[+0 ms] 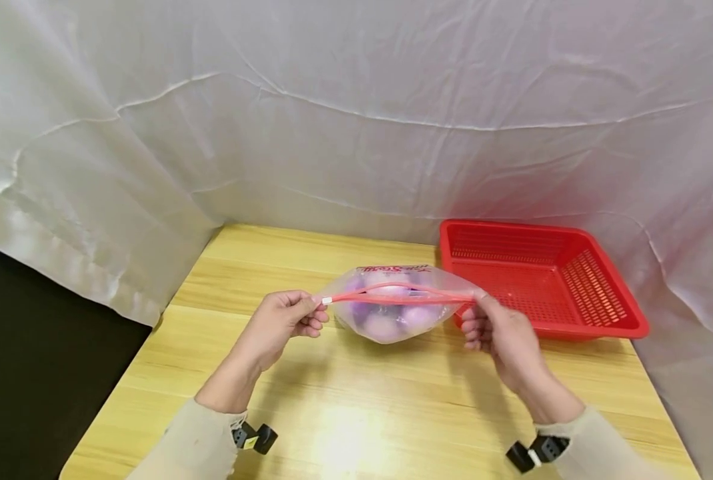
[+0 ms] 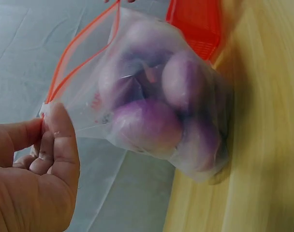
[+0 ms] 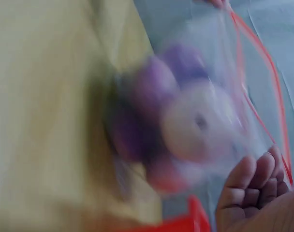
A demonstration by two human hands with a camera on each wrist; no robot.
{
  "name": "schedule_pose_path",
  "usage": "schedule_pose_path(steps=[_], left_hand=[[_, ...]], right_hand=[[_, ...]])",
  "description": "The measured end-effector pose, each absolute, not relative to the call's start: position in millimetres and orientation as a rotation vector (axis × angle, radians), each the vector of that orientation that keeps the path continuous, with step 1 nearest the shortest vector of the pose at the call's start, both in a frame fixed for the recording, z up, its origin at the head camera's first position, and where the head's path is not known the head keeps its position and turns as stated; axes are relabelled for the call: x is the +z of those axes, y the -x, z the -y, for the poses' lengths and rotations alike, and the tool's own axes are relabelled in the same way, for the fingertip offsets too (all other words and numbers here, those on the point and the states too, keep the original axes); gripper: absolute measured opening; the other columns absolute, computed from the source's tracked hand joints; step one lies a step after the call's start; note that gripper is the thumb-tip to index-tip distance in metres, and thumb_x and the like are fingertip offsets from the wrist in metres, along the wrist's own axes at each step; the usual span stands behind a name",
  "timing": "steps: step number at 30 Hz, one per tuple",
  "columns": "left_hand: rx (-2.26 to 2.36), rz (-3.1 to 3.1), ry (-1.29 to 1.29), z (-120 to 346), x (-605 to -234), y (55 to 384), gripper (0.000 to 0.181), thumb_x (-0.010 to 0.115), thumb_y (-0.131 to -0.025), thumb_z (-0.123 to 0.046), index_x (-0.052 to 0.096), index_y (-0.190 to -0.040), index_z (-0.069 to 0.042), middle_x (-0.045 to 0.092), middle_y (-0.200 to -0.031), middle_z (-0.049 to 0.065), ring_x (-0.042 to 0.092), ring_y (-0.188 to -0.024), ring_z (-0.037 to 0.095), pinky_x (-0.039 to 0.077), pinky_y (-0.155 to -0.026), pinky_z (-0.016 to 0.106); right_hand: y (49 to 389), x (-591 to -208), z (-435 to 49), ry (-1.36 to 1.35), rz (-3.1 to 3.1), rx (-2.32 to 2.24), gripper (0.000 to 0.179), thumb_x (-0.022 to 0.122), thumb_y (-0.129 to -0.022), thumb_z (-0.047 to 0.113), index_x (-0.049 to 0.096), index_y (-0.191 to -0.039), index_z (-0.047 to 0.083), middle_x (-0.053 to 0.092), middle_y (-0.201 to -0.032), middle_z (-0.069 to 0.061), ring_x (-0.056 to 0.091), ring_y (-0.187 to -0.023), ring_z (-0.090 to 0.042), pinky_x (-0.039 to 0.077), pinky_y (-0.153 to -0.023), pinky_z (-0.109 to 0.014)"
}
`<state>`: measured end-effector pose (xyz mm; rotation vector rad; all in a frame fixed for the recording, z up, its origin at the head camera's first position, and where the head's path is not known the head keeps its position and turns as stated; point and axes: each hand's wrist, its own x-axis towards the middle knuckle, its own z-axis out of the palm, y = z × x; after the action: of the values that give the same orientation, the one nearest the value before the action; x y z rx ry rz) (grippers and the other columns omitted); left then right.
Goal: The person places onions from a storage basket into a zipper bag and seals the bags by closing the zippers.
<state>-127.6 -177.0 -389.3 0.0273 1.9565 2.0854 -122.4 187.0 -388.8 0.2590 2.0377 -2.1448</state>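
A clear slider zip bag (image 1: 386,320) with a red zip strip and red print holds several round purple-and-white vegetables (image 2: 147,125), perhaps turnips or onions. The bag's mouth gapes in the middle. At the strip's left end, by a small white slider (image 1: 327,301), my left hand (image 1: 290,317) pinches the bag between thumb and index finger. My right hand (image 1: 503,333) grips the strip's other end, with the remaining fingers curled below. In the right wrist view the vegetables are blurred, and part of the right hand lies outside the frame.
A red perforated plastic basket (image 1: 572,330) stands at the back right of the wooden table (image 1: 392,400), just beyond my right hand. Pale cloth (image 1: 356,153) hangs behind and along the sides. A dark area (image 1: 44,360) lies past the table's left edge.
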Motion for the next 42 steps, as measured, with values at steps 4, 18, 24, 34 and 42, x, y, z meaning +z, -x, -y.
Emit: schedule_pose_path(steps=[4, 18, 24, 34, 42], left_hand=[[2.076, -1.919, -0.03, 177, -383, 129, 0.026, 0.053, -0.108, -0.01, 0.064, -0.106, 0.013, 0.075, -0.084, 0.006, 0.072, -0.071, 0.011, 0.062, -0.071, 0.026], [2.118, -1.84, -0.004, 172, -378, 124, 0.025, 0.052, -0.11, -0.013, 0.065, -0.103, 0.007, 0.076, -0.079, 0.005, 0.075, -0.07, 0.012, 0.063, -0.069, 0.027], [2.093, -1.907, -0.015, 173, -378, 125, 0.027, 0.051, -0.11, -0.012, 0.066, -0.105, 0.011, 0.075, -0.077, 0.005, 0.074, -0.068, 0.012, 0.062, -0.067, 0.027], [2.06, -1.955, -0.054, 177, -379, 124, 0.026, 0.053, -0.11, -0.013, 0.065, -0.1, 0.008, 0.071, -0.078, 0.004, 0.071, -0.066, 0.011, 0.062, -0.067, 0.027], [2.077, -1.964, -0.056, 176, -380, 122, 0.024, 0.054, -0.109, -0.012, 0.065, -0.096, 0.005, 0.07, -0.077, 0.002, 0.069, -0.066, 0.01, 0.061, -0.066, 0.025]], right_hand=[[105, -388, -151, -0.16, -2.002, -2.115, 0.038, 0.061, -0.106, 0.034, 0.074, -0.095, 0.0, 0.074, -0.079, -0.004, 0.071, -0.071, -0.016, 0.063, -0.071, -0.035], [119, -372, -27, 0.063, -1.84, -1.976, 0.04, 0.061, -0.105, 0.03, 0.072, -0.118, -0.007, 0.078, -0.102, -0.012, 0.076, -0.089, -0.018, 0.064, -0.084, -0.036], [120, -373, -9, -0.074, -1.761, -2.091, 0.033, 0.063, -0.104, 0.025, 0.073, -0.117, -0.004, 0.079, -0.099, -0.007, 0.074, -0.085, -0.014, 0.061, -0.071, -0.029], [110, -377, 12, -0.288, -1.709, -2.263, 0.023, 0.072, -0.099, 0.019, 0.075, -0.107, -0.003, 0.07, -0.082, 0.0, 0.062, -0.073, -0.009, 0.051, -0.058, -0.021], [105, -380, 18, -0.403, -1.659, -2.404, 0.017, 0.073, -0.097, 0.014, 0.076, -0.101, -0.001, 0.07, -0.079, 0.0, 0.064, -0.072, -0.01, 0.055, -0.061, -0.024]])
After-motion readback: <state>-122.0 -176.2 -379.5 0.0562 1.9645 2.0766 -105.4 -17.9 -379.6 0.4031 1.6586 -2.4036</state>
